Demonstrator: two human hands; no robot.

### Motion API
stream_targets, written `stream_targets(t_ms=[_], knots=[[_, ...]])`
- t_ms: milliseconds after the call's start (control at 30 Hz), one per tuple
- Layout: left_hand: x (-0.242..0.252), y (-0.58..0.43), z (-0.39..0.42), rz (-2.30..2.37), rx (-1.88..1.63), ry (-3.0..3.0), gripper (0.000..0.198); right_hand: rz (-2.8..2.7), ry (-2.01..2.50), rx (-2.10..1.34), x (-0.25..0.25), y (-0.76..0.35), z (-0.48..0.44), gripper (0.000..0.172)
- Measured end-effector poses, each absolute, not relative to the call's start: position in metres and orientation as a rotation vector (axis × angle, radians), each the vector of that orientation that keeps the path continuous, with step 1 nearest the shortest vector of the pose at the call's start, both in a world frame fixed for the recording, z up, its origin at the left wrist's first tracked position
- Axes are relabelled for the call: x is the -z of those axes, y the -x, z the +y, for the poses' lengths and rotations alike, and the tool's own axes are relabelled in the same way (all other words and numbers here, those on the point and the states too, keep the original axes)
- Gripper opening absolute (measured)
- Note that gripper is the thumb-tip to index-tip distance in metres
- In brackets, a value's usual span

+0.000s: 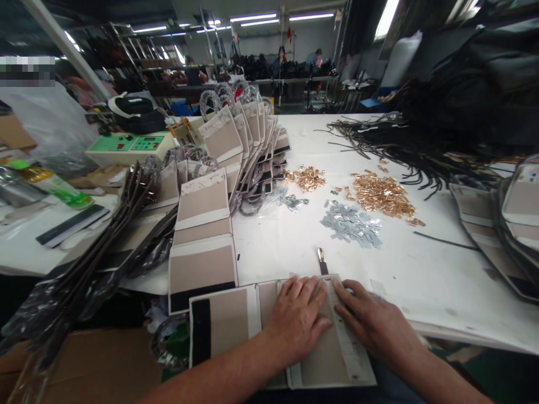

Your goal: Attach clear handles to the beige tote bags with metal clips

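A flat beige panel with white edges (pixel 332 359) lies at the near edge of the white table (pixel 421 275). My left hand (pixel 297 317) presses flat on its upper part, fingers stretched out. Beside it, my right hand (pixel 374 322) lies flat on the panel's right side, fingers extended toward the top edge. A narrow dark strap with a metal tip (pixel 322 261) sticks out from under the panel just beyond my fingertips. Neither hand holds anything.
Stacks of similar beige panels (pixel 202 235) fan out to the left and back. Piles of gold clips (pixel 381 193) and silver clips (pixel 351 224) lie mid-table, black cords (pixel 400 146) behind. A green control box (pixel 130 147) stands at the left. People sit far back.
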State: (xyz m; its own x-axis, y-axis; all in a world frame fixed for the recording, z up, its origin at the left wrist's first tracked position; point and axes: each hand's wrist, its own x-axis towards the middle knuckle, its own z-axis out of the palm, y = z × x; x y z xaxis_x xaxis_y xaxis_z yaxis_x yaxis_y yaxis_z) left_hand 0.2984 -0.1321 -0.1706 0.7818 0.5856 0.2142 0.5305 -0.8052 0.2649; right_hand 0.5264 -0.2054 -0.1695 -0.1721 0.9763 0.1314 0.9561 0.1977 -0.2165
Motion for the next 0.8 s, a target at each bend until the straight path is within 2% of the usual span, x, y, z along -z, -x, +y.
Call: stream_targets(t_ms=[267,433,567,800], knots=[[0.175,-0.293,-0.133,0.891,-0.455,-2.777,0.068,-2.028,1.834,-0.361,0.15,-0.545,-0.18,0.038],[0.178,-0.289,-0.133,0.895,-0.492,-2.717,0.071,-1.712,2.266,-0.188,0.135,-0.616,-0.116,0.047],[0.177,-0.287,-0.133,0.901,-0.528,-2.685,0.07,-1.617,2.453,-0.192,0.141,-0.664,-0.082,0.045],[0.177,-0.286,-0.133,0.883,-0.545,-2.675,0.069,-1.637,2.42,-0.281,0.163,-0.689,-0.082,0.038]])
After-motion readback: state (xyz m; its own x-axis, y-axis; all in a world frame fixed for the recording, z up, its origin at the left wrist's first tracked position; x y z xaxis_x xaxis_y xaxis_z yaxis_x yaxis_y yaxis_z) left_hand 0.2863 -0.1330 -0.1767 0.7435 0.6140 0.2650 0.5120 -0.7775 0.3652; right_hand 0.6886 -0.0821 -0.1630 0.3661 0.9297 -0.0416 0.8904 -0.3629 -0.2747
